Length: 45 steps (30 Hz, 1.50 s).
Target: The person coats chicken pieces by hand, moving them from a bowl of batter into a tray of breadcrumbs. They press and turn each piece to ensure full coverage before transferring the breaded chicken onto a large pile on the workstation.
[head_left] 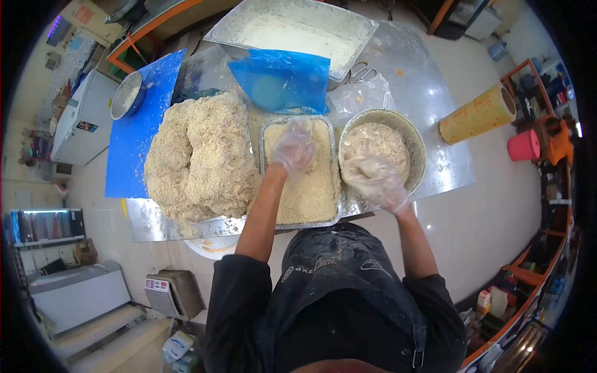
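My left hand, in a clear plastic glove, is over the upper part of a metal tray of pale crumbs. Its fingers blur into the crumbs. My right hand, gloved and coated with wet batter, is at the near left rim of a round metal bowl; what its fingers hold, if anything, cannot be made out. Inside the bowl lie battered pieces. Left of the tray rises a big heap of crumb-coated pieces.
Behind the tray lies a blue plastic bag, with a large pan of flour beyond it. Scissors lie at the back. A wrap roll stands at the right; a small bowl sits on a blue board at the left.
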Available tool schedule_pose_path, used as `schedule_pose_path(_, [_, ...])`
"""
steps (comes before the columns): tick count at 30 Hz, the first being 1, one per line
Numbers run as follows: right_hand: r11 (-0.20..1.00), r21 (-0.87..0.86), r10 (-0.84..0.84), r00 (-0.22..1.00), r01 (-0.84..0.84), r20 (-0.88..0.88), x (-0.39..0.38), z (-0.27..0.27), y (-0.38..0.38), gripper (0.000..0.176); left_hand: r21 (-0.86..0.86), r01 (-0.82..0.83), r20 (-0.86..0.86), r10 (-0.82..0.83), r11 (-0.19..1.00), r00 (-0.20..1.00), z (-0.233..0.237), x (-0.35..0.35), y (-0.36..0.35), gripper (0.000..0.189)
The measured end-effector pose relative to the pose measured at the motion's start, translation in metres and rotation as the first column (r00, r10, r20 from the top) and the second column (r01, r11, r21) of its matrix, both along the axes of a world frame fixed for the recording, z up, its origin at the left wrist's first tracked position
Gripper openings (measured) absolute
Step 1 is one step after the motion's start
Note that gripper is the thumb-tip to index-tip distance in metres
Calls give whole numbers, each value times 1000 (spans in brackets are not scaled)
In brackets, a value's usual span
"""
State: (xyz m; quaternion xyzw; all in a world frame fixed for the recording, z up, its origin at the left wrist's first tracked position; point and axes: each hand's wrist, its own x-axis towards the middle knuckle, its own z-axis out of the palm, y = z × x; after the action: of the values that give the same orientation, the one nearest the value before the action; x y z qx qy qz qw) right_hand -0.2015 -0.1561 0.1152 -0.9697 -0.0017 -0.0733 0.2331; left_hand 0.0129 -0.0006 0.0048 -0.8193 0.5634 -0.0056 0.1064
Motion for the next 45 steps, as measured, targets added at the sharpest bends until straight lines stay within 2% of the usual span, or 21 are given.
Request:
schedule_pose_path(1, [999, 19, -39, 995, 37, 96, -10, 8, -8, 17, -5, -36, -118, 35, 999, 992, 5, -9, 14, 59])
schedule_pose_path(3, [955, 231, -220, 966, 185, 136, -32, 0, -13, 14, -26, -153, -329, 136, 988, 935, 15, -26, 34, 66])
schedule_pose_path(5, [747, 549, -449, 894, 376, -1, -44, -12, -20, 13, -64, -336, -482, 266, 940, 835, 31, -35, 45, 75])
schedule_pose_path(8, [880, 341, -402, 900, 330, 167, -56, -38, -35, 12, -76, -632, -498, 519, 771, 694, 74, -73, 55, 92])
schedule_pose_path(11, [887, 276, -431, 878, 369, 210, -53, -47, -31, 12, 90, -630, -442, 598, 771, 669, 59, -119, 57, 110])
schedule_pose_path(14, [918, 201, -379, 903, 341, 200, -51, -46, -27, 13, 197, -618, -431, 633, 761, 643, 27, -130, 58, 123])
schedule_pose_path(16, [916, 223, -382, 894, 333, 233, -50, -50, -26, 13, 51, -761, -613, 622, 647, 487, -22, -122, 74, 121])
schedule_pose_path(18, [915, 229, -387, 885, 333, 258, -48, -52, -29, 13, -37, -853, -752, 547, 521, 367, -23, -111, 70, 116])
schedule_pose_path(20, [909, 223, -402, 880, 351, 252, -48, -54, -30, 14, -60, -902, -847, 456, 427, 273, 19, -101, 44, 111])
schedule_pose_path(23, [878, 288, -445, 873, 382, 199, -48, -53, -27, 14, -214, -774, -598, 547, 596, 586, 36, -66, 24, 116])
schedule_pose_path(26, [903, 211, -421, 872, 375, 252, -48, -56, -28, 14, -48, -746, -438, 657, 664, 613, 22, -55, 25, 123])
schedule_pose_path(29, [902, 212, -425, 862, 377, 275, -48, -58, -28, 14, 119, -666, -375, 655, 736, 656, 29, -82, 24, 132])
schedule_pose_path(32, [914, 162, -404, 863, 371, 305, -47, -57, -28, 13, -90, -737, -599, 554, 670, 578, -13, -100, 53, 124])
schedule_pose_path(35, [926, 120, -377, 873, 358, 309, -47, -58, -29, 12, 100, -899, -784, 590, 427, 194, 7, -99, 47, 114])
schedule_pose_path(36, [925, 117, -379, 874, 360, 305, -47, -56, -29, 12, -120, -883, -786, 500, 453, 364, 3, -97, 45, 112])
schedule_pose_path(38, [926, 110, -378, 881, 361, 286, -48, -54, -29, 11, -523, -737, -675, 319, 429, 665, -9, -90, 40, 107])
schedule_pose_path(39, [942, 44, -329, 891, 333, 312, -49, -55, -30, 10, -580, -670, -616, 289, 464, 733, 6, -86, 30, 102])
schedule_pose_path(41, [957, -93, -226, 908, 274, 353, -51, -58, -34, 9, -423, -395, -337, 263, 816, 904, 27, -80, 25, 99])
schedule_pose_path(42, [955, -67, -248, 904, 288, 347, -52, -61, -35, 9, -284, -238, -200, 185, 929, 962, 29, -78, 22, 97])
schedule_pose_path(45, [953, 17, -289, 885, 304, 366, -50, -65, -33, 10, -209, -114, -30, 110, 971, 994, -5, -70, 20, 76])
